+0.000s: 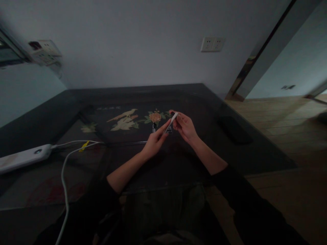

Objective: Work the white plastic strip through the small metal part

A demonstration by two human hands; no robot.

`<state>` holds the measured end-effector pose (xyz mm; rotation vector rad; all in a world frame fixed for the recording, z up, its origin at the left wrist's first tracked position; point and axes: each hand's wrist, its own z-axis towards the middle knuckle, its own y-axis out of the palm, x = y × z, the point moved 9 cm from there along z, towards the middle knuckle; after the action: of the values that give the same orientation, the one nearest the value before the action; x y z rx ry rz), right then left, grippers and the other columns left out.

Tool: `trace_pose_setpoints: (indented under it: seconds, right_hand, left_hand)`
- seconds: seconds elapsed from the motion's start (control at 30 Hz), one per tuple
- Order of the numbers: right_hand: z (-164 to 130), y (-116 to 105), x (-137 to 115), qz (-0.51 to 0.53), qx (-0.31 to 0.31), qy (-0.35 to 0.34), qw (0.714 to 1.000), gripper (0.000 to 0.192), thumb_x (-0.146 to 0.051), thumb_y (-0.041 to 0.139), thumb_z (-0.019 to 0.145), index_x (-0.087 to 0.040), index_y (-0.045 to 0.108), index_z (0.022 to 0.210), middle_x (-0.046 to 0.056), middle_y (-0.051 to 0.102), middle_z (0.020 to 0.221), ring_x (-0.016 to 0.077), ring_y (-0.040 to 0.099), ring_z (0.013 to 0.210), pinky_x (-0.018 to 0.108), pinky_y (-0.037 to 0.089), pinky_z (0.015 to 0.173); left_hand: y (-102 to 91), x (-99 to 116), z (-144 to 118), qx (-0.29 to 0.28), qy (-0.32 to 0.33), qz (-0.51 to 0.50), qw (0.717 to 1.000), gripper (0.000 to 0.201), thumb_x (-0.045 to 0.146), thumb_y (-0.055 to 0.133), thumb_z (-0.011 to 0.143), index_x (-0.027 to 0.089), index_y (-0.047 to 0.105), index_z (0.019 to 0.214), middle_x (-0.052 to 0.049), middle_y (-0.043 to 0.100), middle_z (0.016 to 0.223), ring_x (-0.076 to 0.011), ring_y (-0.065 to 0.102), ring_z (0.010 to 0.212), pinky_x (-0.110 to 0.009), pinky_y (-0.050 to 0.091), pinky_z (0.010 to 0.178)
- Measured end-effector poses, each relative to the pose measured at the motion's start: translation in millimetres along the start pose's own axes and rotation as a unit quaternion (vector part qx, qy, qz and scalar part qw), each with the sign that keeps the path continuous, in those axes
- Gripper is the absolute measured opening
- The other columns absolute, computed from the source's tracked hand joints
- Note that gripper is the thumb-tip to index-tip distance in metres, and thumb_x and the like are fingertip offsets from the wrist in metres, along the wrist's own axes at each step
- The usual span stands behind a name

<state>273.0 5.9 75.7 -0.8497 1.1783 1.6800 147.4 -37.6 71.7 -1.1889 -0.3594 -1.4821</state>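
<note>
Over the middle of the dark table, a thin flat white object (171, 121), seen nearly edge-on, is tilted between my two hands. My left hand (154, 139) grips its lower end, thumb on the near side. At the upper end, the bent fingers of my right hand (184, 126) pinch it, next to a small dark bit (173, 113). What kind of object it is I cannot make out. Just beyond my left hand stands a small shiny metal piece (154, 128). Another small silvery item (169, 129) lies beneath the hands, partly hidden.
The dark glossy table (178, 163) bears a bird-and-flower picture (125, 120). At the left lies a white power bank (25, 157) with a white cable (63, 183) and yellow tag (84, 146). A black flat object (235, 130) rests at right. Sockets (213, 44) are on the wall.
</note>
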Motion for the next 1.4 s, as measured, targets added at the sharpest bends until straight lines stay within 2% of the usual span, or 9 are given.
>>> trace_pose_setpoints:
  seconds: [0.1, 0.2, 0.27, 0.33, 0.63, 0.87, 0.97, 1.2, 1.4]
  right_hand:
    - [0, 1, -1, -0.005, 0.001, -0.003, 1.000, 0.054, -0.062, 0.075, 0.071, -0.021, 0.073, 0.106, -0.005, 0.049, 0.056, 0.0080, 0.040, 0.050, 0.023, 0.030, 0.046]
    - [0, 3, -3, -0.004, -0.005, -0.009, 1.000, 0.055, -0.062, 0.074, 0.071, -0.020, 0.073, 0.106, -0.005, 0.047, 0.055, 0.0078, 0.038, 0.049, 0.024, 0.029, 0.045]
    - [-1, 4, -4, -0.004, -0.010, -0.013, 1.000, 0.053, -0.062, 0.074, 0.072, -0.020, 0.074, 0.104, -0.005, 0.047, 0.055, 0.0074, 0.038, 0.048, 0.024, 0.028, 0.046]
    - [-1, 4, -5, -0.006, -0.012, -0.012, 1.000, 0.052, -0.061, 0.074, 0.073, -0.020, 0.074, 0.103, -0.005, 0.048, 0.055, 0.0072, 0.038, 0.047, 0.024, 0.029, 0.046]
    - [1, 3, -1, 0.005, -0.011, -0.007, 1.000, 0.050, -0.058, 0.078, 0.069, -0.019, 0.069, 0.099, -0.007, 0.052, 0.052, 0.0064, 0.039, 0.044, 0.022, 0.029, 0.044]
    - [0, 2, -3, -0.002, -0.002, -0.003, 1.000, 0.050, -0.056, 0.078, 0.070, -0.018, 0.072, 0.102, -0.006, 0.052, 0.053, 0.0068, 0.040, 0.046, 0.023, 0.030, 0.045]
    - [0, 1, -4, -0.004, -0.003, -0.008, 1.000, 0.048, -0.055, 0.077, 0.072, -0.018, 0.073, 0.103, -0.005, 0.051, 0.054, 0.0067, 0.040, 0.047, 0.023, 0.030, 0.045]
    - [1, 0, -1, 0.003, -0.007, -0.003, 1.000, 0.049, -0.057, 0.075, 0.074, -0.020, 0.073, 0.105, -0.005, 0.051, 0.056, 0.0069, 0.042, 0.049, 0.022, 0.032, 0.045]
    - [1, -1, 0, 0.000, 0.001, 0.001, 1.000, 0.053, -0.059, 0.076, 0.071, -0.020, 0.073, 0.106, -0.005, 0.050, 0.056, 0.0074, 0.041, 0.049, 0.022, 0.031, 0.045]
  left_hand:
    - [-3.9, -5, 1, 0.014, -0.019, -0.005, 1.000, 0.055, 0.031, 0.049, 0.095, 0.020, 0.042, 0.149, -0.006, 0.071, 0.092, -0.0158, 0.063, 0.077, -0.026, 0.052, 0.072]
    - [-6.0, -11, 1, 0.016, -0.041, 0.004, 0.999, 0.056, 0.030, 0.048, 0.096, 0.021, 0.039, 0.151, 0.002, 0.061, 0.070, -0.0098, 0.047, 0.055, -0.021, 0.043, 0.057]
    - [-7.5, -13, 2, 0.019, -0.045, 0.009, 0.999, 0.057, 0.029, 0.048, 0.096, 0.021, 0.038, 0.151, 0.005, 0.051, 0.061, -0.0081, 0.036, 0.050, -0.020, 0.036, 0.052]
    - [-9.0, -13, 2, 0.025, -0.043, 0.007, 0.999, 0.057, 0.028, 0.049, 0.096, 0.020, 0.038, 0.151, 0.006, 0.047, 0.059, -0.0084, 0.033, 0.050, -0.020, 0.033, 0.052]
    - [-15.0, -14, 4, 0.053, -0.063, -0.014, 0.997, 0.058, 0.028, 0.049, 0.094, 0.018, 0.038, 0.151, -0.002, 0.067, 0.087, -0.0082, 0.043, 0.059, -0.020, 0.040, 0.064]
    - [-10.5, -9, 2, 0.046, -0.051, -0.014, 0.998, 0.058, 0.028, 0.049, 0.094, 0.020, 0.039, 0.151, -0.008, 0.071, 0.114, -0.0094, 0.053, 0.064, -0.023, 0.047, 0.069]
    - [-7.8, -8, 1, 0.039, -0.041, -0.007, 0.998, 0.057, 0.028, 0.050, 0.094, 0.022, 0.040, 0.150, -0.008, 0.072, 0.114, -0.0113, 0.059, 0.068, -0.026, 0.050, 0.075]
    - [-2.1, 0, -1, 0.021, 0.000, -0.018, 1.000, 0.054, 0.030, 0.050, 0.095, 0.020, 0.044, 0.148, -0.009, 0.072, 0.114, -0.0189, 0.067, 0.096, -0.030, 0.052, 0.089]
    - [-2.8, -2, 1, 0.022, -0.004, -0.023, 0.999, 0.056, 0.030, 0.053, 0.094, 0.018, 0.044, 0.148, -0.007, 0.072, 0.107, -0.0186, 0.066, 0.092, -0.029, 0.052, 0.084]
